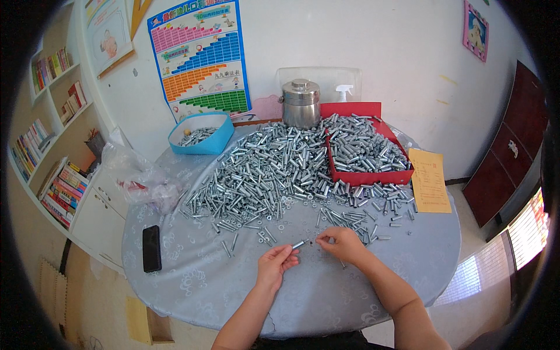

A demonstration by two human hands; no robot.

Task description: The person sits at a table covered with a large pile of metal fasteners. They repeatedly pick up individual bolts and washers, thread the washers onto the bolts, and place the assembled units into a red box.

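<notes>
My left hand (275,266) pinches a silvery expansion anchor bolt (300,244) between thumb and fingers, its end pointing right. Close to that end is my right hand (343,245), with thumb and fingertips pressed together; whatever it may hold is too small to make out. A thin metal end (343,265) shows just below the right palm. Beyond both hands spreads a large heap of metal sleeves and bolts (262,169). A smaller group of bolts (350,219) lies just past the right hand, and loose washers (282,228) are scattered before the heap.
A red box (373,177) full of metal sleeves stands at the back right, beside a yellow paper sheet (430,181). At the back are a steel pot (301,105) and a blue bin (204,143) of parts. A black phone (151,249) and plastic bags (143,175) are left.
</notes>
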